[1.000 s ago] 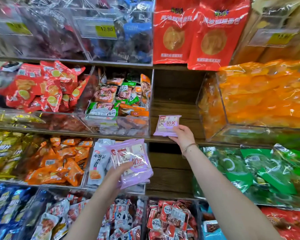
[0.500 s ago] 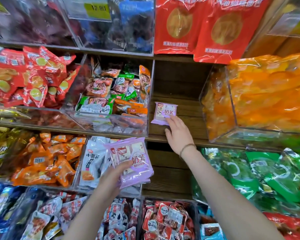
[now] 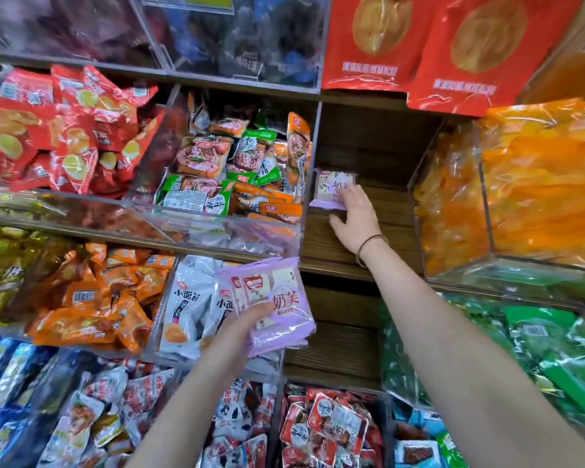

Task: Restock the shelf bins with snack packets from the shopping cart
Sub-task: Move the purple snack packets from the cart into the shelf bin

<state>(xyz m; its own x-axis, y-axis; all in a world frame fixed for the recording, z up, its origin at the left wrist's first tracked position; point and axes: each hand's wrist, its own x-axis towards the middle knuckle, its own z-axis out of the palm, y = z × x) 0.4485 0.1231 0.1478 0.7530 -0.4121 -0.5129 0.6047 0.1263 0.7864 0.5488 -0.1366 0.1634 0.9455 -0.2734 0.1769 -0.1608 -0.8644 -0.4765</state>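
Note:
A small purple snack packet [image 3: 328, 190] leans on the bare wooden shelf [image 3: 321, 244] between two clear bins. My right hand [image 3: 357, 221] reaches into that gap, its fingers lying fairly straight on the packet's lower right part and the thumb spread out to the left. Lower down, my left hand [image 3: 240, 329] grips a stack of the same purple packets [image 3: 277, 309] from below, with the thumb across the front. The stack is held in front of the white-packet bin. No shopping cart is in view.
A clear bin of green and orange packets [image 3: 237, 184] stands left of the gap, and a bin of orange dried fruit [image 3: 520, 197] right of it. Large red bags [image 3: 419, 45] hang above. Another wooden gap [image 3: 338, 346] lies one shelf lower, with full bins around it.
My right hand carried the single purple packet deeper into the wooden gap and went from pinching it to laying its fingers on it. The left hand kept its stack almost still.

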